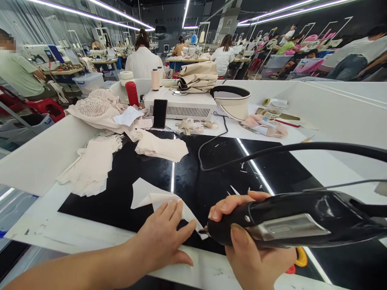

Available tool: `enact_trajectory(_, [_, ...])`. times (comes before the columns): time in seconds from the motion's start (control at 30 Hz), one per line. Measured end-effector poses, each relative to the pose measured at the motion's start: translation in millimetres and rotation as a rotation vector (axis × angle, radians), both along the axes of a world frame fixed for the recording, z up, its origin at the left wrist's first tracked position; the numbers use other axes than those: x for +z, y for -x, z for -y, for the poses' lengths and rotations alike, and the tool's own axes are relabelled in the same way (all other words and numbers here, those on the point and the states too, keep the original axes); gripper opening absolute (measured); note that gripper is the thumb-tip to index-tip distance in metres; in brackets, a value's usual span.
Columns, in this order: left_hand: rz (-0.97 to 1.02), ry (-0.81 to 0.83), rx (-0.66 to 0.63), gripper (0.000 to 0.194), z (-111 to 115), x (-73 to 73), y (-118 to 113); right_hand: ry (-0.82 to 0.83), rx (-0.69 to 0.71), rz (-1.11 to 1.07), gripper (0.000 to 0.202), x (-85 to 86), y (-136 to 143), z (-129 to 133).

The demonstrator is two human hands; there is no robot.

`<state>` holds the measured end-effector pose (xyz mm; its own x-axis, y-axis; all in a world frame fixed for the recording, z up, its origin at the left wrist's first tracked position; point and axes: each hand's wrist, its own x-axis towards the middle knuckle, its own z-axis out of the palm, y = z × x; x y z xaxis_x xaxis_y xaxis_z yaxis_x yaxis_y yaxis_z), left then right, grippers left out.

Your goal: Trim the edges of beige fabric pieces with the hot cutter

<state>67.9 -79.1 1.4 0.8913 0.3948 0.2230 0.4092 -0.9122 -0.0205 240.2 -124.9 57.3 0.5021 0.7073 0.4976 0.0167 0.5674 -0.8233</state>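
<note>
My left hand (pixel 163 227) lies flat, fingers stretched, on a cream fabric piece (pixel 143 191) with one part folded over. My right hand (pixel 252 253) is wrapped round a black corded handheld power tool (pixel 290 223) with a metal strip on its side. The tool's thin tip touches or hovers just over the fabric's near right corner; which of the two, I cannot tell. Under the fabric is a glossy black board (pixel 187 177). Orange and red loop handles (pixel 301 257) show partly behind my right hand.
Stacks of cream fabric pieces (pixel 93 163) (pixel 161 147) lie on the left and at the back. A phone (pixel 160 113) leans against a white vented box (pixel 187 108). The tool's black cable (pixel 260 154) loops across the board. People sit at sewing machines beyond the white walls.
</note>
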Motion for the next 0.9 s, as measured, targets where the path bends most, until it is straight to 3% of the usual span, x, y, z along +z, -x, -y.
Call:
enact_trajectory(0.4, [-0.022,0.048,0.001,0.091,5,-4.3,-5,0.041,0.007,0.005,0.039,5.6,-5,-1])
enact_trajectory(0.63, [0.006,0.096,-0.016,0.093,3,-3.7,-6,-0.012,-0.073,-0.048,0.040,15.3,-9,-20])
enact_trajectory(0.9, [0.029,0.108,-0.035,0.094,-1,-1.8,-2,-0.043,-0.016,-0.050,0.038,6.7,-6,-32])
